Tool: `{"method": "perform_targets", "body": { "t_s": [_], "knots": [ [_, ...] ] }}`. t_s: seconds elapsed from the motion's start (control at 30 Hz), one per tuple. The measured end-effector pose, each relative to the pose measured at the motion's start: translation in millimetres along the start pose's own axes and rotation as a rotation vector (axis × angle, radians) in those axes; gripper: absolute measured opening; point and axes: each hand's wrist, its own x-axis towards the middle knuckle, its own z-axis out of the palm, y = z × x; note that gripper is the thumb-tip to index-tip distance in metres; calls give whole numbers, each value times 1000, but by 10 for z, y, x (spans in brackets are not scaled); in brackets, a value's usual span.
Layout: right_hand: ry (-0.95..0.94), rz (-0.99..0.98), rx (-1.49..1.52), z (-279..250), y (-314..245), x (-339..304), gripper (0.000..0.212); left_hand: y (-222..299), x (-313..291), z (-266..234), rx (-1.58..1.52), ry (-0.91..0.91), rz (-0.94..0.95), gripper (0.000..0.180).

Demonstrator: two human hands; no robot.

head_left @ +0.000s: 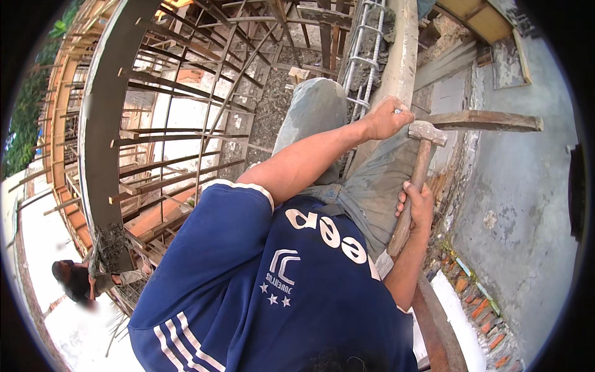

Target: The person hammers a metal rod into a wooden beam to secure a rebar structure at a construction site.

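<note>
My left hand (389, 118) is closed in a fist over the pale formwork board (401, 53). A small bright bit shows at its fingers, too little to name. My right hand (419, 203) is wrapped round the wooden handle of a hammer (420, 164). The hammer's head (426, 132) is up, just below and right of my left fist and close to the end of a wooden plank (489, 120). This plank sticks out to the right from the board. My knees, in grey trousers (381, 186), are on both sides of the board's near end.
A steel rebar cage (364, 62) runs along the left of the board. Further left and below is a lattice of timber props (186, 93) beside a grey concrete beam (102, 124). A grey wall (514, 180) stands at right. Another person (77, 282) is far below at lower left.
</note>
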Motion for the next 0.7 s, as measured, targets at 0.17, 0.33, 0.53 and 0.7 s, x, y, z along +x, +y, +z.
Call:
{"method": "perform_targets", "body": {
  "t_s": [0.17,0.33,0.53,0.7],
  "knots": [
    [20,-16,10,-274,-61,40,21,-72,735,163,-6,37,-100,39],
    [12,27,63,-563,-195,108,17,-119,747,277,227,-8,232,10],
    [-2,1,34,-710,-307,261,17,-419,942,347,63,-4,222,23],
    [-13,0,32,-691,-204,144,18,-329,733,322,-229,-126,-72,38]
  ]
}}
